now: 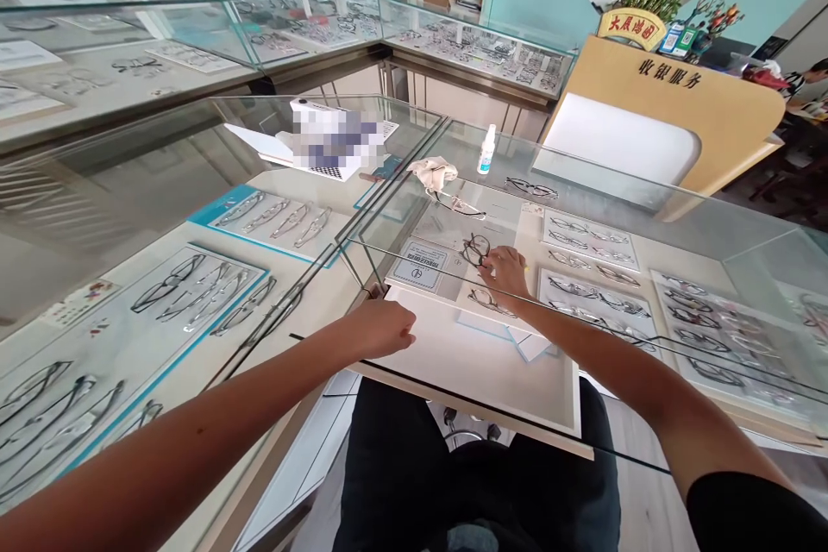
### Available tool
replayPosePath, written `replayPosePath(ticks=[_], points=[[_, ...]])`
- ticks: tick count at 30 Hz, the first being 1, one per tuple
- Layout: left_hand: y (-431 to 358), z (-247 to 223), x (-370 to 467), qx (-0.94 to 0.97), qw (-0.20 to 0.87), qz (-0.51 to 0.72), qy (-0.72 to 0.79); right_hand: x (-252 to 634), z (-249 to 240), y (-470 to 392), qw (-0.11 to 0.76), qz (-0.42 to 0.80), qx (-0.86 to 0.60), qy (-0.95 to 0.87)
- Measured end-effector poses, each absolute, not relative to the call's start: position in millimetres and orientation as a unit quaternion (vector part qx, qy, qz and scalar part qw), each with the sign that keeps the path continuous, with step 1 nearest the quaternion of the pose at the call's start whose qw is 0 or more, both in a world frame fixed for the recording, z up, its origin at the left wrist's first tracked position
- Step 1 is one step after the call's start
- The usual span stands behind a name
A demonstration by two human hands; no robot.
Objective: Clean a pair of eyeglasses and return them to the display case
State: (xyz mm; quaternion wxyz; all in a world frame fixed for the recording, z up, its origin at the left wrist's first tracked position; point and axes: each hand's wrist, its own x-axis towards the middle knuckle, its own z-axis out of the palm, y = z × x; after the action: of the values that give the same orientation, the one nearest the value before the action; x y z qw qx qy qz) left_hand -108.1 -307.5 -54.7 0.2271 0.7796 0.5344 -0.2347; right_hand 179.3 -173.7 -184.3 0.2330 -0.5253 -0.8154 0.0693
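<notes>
My right hand reaches inside the glass display case, its fingers closed on a pair of dark-rimmed glasses. Near the open drawer, at its left corner, my left hand is curled, and whatever it may hold is hidden. Just below my right hand lies another pair of glasses. To the left of it is a printed card. A crumpled beige cloth, a white spray bottle and more glasses are farther back.
Trays of glasses fill the case to the right, and more trays are at the left. Glass panel edges surround the work area. A counter stands behind, with a person at the far right.
</notes>
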Motion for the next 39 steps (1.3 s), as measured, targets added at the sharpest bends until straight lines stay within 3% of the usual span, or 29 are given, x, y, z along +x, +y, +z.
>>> replayPosePath(ticks=[6, 14, 25, 39], points=[[-313.3, -62.0, -109.4, 0.779, 0.243, -0.242, 0.526, 183.6, -194.2, -122.6, 0.220, 0.030, -0.564, -0.795], [-320.4, -63.6, -110.3, 0.767, 0.286, -0.247, 0.518, 199.4, -189.0, -54.8, 0.126, 0.036, -0.587, -0.799], [-325.7, -56.9, -110.0, 0.735, 0.329, -0.260, 0.534, 199.6, -190.5, -30.8, 0.025, 0.066, -0.583, -0.810], [-326.5, -56.4, -111.4, 0.719, 0.350, -0.265, 0.539, 207.0, -192.5, -28.7, 0.036, 0.079, -0.589, -0.804]])
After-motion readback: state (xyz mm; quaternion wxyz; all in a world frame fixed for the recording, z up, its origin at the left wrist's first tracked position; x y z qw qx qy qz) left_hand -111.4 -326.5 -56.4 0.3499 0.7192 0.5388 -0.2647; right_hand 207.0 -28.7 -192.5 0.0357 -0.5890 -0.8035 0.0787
